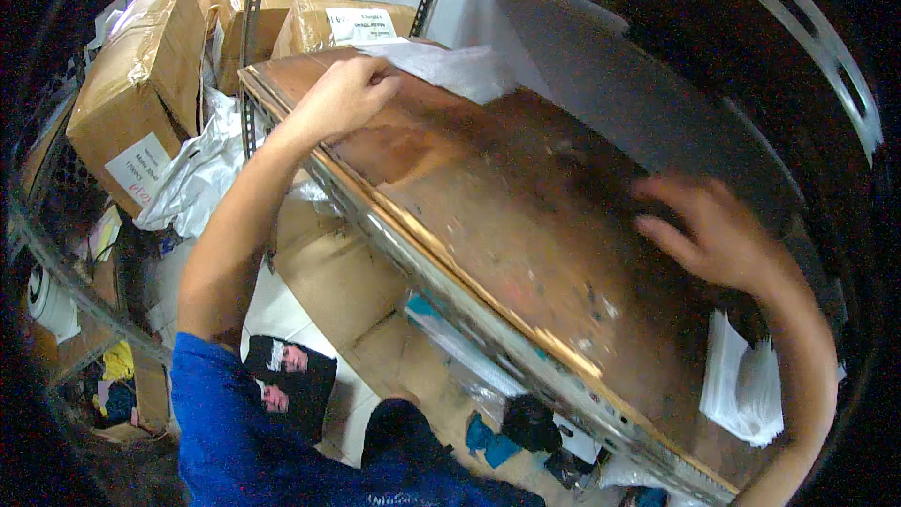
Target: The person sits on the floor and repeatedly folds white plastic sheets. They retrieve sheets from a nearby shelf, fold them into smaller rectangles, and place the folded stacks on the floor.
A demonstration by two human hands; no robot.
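Observation:
My left hand (345, 94) rests on the far left part of a worn brown wooden shelf board (526, 225), fingers curled by a crumpled white plastic sheet (450, 66); whether it grips the sheet is unclear. My right hand (709, 230) hovers blurred over the right side of the board, fingers spread, holding nothing. A stack of white papers (741, 385) lies on the board just below that hand.
Cardboard boxes (141, 75) with white labels are stacked at the upper left, beside white plastic bags (202, 178). Flat cardboard (328, 272) and packaged goods (291, 385) sit under the shelf. A metal shelf upright (798, 28) curves along the right.

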